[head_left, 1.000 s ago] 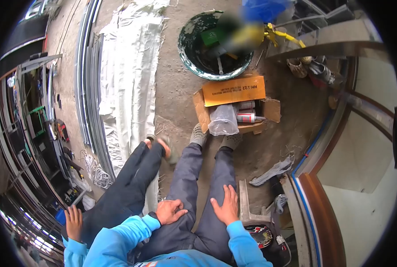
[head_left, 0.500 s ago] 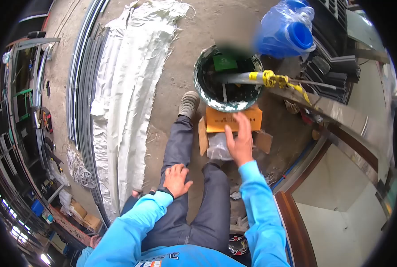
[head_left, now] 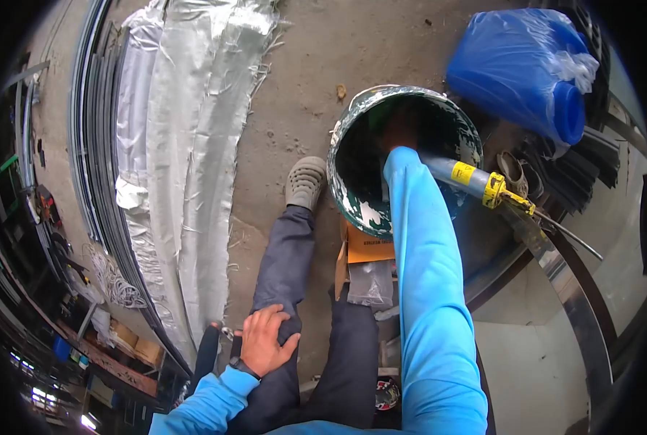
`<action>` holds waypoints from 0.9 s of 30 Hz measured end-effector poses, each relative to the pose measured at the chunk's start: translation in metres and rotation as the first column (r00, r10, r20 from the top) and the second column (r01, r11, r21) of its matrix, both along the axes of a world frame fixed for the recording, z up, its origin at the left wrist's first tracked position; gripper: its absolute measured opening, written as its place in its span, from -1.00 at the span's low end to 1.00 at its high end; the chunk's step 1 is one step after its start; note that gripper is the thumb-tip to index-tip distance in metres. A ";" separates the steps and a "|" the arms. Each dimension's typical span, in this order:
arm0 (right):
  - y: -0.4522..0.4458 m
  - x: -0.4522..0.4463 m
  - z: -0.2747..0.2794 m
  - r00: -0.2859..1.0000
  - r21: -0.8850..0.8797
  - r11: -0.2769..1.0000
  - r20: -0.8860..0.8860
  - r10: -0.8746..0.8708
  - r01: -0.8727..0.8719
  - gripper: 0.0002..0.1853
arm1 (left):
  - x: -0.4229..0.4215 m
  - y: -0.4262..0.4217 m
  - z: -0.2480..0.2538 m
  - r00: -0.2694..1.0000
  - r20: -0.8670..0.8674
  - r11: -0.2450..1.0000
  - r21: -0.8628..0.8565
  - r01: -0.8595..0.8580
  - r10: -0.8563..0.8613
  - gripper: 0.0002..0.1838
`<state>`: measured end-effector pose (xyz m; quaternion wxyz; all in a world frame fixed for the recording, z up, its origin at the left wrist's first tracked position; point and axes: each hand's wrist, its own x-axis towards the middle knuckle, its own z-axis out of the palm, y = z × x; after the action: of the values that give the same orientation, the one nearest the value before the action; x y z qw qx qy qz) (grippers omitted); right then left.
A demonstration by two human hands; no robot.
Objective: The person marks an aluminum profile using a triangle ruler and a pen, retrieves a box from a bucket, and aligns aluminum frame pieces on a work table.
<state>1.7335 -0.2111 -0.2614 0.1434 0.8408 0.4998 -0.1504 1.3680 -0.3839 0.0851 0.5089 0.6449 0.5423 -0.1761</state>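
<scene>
My right hand (head_left: 401, 133) reaches down inside a dark green, paint-spattered bucket (head_left: 368, 213). Shadow and blur in there hide its fingers, so what it touches does not show. Beside my right forearm, a caulking gun (head_left: 462, 174) with yellow fittings leans out over the bucket's right rim. My left hand (head_left: 264, 341) lies on my left knee with its fingers apart and nothing in it. An orange-topped cardboard box (head_left: 367, 246) is just below the bucket, with a clear plastic bag (head_left: 370, 283) at its near side.
A blue container (head_left: 512, 69) wrapped in clear plastic lies at the upper right. White woven sheeting (head_left: 200, 145) and long grey metal profiles (head_left: 98, 130) run along the left. A metal-edged panel (head_left: 555, 261) is at the right, near shoes (head_left: 512, 174).
My right hand has moved from above the orange box down into the bucket. My left hand stays on the knee. The view has shifted, and the bucket appears nearer.
</scene>
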 end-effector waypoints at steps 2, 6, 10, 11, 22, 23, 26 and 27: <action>0.008 -0.001 0.020 0.991 -0.064 0.995 -0.110 -0.082 0.075 0.26 | 0.002 0.002 0.002 1.000 0.007 1.000 -0.001 -0.013 0.013 -0.49; 0.035 0.013 0.092 0.848 -0.274 0.934 -0.416 -0.328 0.228 0.25 | 0.014 0.002 0.003 1.000 0.020 0.998 0.055 -0.018 0.017 -0.45; -0.017 0.006 0.182 0.952 0.363 0.926 -0.307 0.015 0.102 0.20 | 0.030 -0.001 0.000 0.981 0.136 0.989 0.040 -0.143 0.136 -0.39; -0.025 0.003 0.220 0.939 0.397 0.914 -0.338 0.057 0.087 0.17 | 0.037 0.000 -0.011 0.942 0.231 0.966 0.024 -0.257 0.245 -0.37; -0.166 -0.052 0.450 0.816 0.102 0.990 -0.578 -0.023 0.101 0.11 | 0.121 -0.009 -0.080 -0.138 -0.085 -0.106 -0.982 -0.156 0.987 -0.30; -0.169 -0.047 0.453 0.833 0.136 0.988 -0.552 0.016 0.071 0.00 | 0.116 -0.012 -0.078 -0.104 -0.078 -0.098 -0.975 -0.201 0.992 -0.30; -0.171 -0.030 0.457 0.860 0.201 0.979 -0.504 0.085 0.021 -0.29 | 0.117 -0.014 -0.066 -0.041 -0.054 -0.061 -0.978 -0.200 0.998 -0.30; -0.171 -0.025 0.461 0.848 0.188 0.982 -0.524 0.079 0.025 -0.38 | 0.122 -0.015 -0.065 -0.019 -0.046 -0.050 -0.962 -0.270 0.999 -0.30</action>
<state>1.7082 -0.3818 0.1999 -0.0779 0.7695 0.5435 -0.3263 1.4904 -0.3987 0.0202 0.8888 -0.1085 0.3808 0.2308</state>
